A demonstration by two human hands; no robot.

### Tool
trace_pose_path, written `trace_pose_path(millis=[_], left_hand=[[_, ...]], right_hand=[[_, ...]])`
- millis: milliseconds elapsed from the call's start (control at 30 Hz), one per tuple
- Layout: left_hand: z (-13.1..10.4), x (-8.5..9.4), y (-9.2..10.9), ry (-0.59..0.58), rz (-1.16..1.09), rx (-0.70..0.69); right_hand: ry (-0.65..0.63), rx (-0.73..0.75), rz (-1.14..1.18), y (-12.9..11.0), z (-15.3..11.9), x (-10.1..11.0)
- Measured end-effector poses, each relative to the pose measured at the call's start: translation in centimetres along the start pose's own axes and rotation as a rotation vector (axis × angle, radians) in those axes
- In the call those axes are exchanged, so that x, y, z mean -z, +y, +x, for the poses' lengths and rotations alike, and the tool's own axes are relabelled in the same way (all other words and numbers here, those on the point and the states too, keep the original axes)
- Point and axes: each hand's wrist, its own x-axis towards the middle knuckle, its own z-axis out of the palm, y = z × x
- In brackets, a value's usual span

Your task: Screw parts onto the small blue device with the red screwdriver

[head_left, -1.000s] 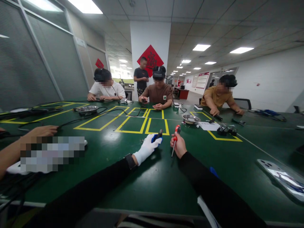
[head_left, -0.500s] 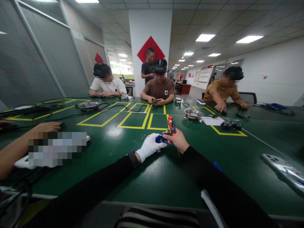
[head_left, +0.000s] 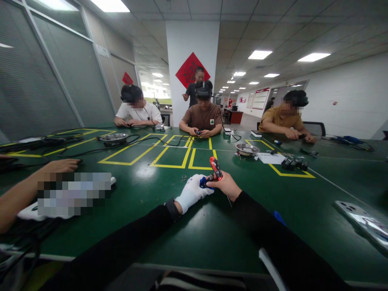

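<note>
My left hand (head_left: 192,192), in a white glove, is closed around a small blue part (head_left: 203,182) above the green table. My bare right hand (head_left: 229,185) holds a screwdriver (head_left: 216,168) with a red and black handle. The handle sticks up and leans left, and its thin shaft points down below the palm. Thumb and fingertips of this hand meet at the blue part, next to a small dark piece (head_left: 210,177) whose kind I cannot make out. Just beyond the left glove lie several tiny metal bits (head_left: 184,178), perhaps screws.
Steel bowls stand farther off, one at right (head_left: 247,149) and one at left (head_left: 114,139). Black parts (head_left: 294,163) lie beside white paper (head_left: 269,158). A phone (head_left: 362,222) is at right. A neighbour's arm (head_left: 36,178) rests at left. Co-workers sit opposite.
The screwdriver handle has tipped further left. My right fingertips have come down closer onto the blue part. Across the table, the right-hand co-worker has brought both hands together.
</note>
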Motion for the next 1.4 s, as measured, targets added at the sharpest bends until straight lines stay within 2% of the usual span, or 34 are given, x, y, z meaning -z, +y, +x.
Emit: trace_pose_path(millis=[100, 267, 500, 633, 800, 900, 967, 1067, 1133, 1200, 1267, 1333, 1400], left_hand=[[0.0, 0.2, 0.1, 0.078, 0.119, -0.075], [-0.6, 0.3, 0.6, 0.045, 0.18, -0.143], [-1.0, 0.0, 1.1, 0.14, 0.143, -0.268], [-0.9, 0.5, 1.4, 0.178, 0.182, -0.245], [-0.7, 0.9, 1.0, 0.129, 0.124, -0.171], [-0.4, 0.7, 0.4, 0.088, 0.016, -0.109], [-0.3, 0.6, 0.2, 0.018, -0.051, -0.048], [-0.5, 0.9, 0.5, -0.104, -0.078, 0.013], [-0.8, 1.6, 1.2, -0.105, 0.007, -0.069], [-0.9, 2.8, 1.8, -0.045, 0.162, -0.238], [-0.6, 4.2, 1.9, 0.051, 0.269, -0.366], [0.0, 5.6, 1.2, 0.199, 0.3, -0.381], [0.9, 6.7, -0.3, 0.317, 0.319, -0.277]], right_hand=[[0.012, 0.066, -0.174, 0.4, 0.1, 0.0], [0.02, 0.13, -0.331, 0.6, 0.1, -0.3], [0.0, 0.121, -0.283, 0.4, 0.1, -0.3], [0.004, 0.124, -0.27, 0.6, 0.0, -0.2], [-0.017, 0.031, -0.162, 0.5, 0.0, -0.2], [0.084, -0.09, -0.027, -0.1, 0.2, 0.2], [0.163, -0.148, 0.113, -0.4, 0.6, 0.7], [0.326, -0.115, 0.223, -0.4, 1.1, 2.0], [0.511, -0.045, 0.182, 0.0, 1.5, 2.9], [0.71, 0.031, 0.135, 0.7, 1.8, 3.8], [0.81, 0.066, 0.167, 1.3, 1.9, 4.5], [0.803, 0.057, 0.202, 1.8, 2.0, 5.1], [0.733, 0.033, 0.217, 2.1, 2.0, 5.3]])
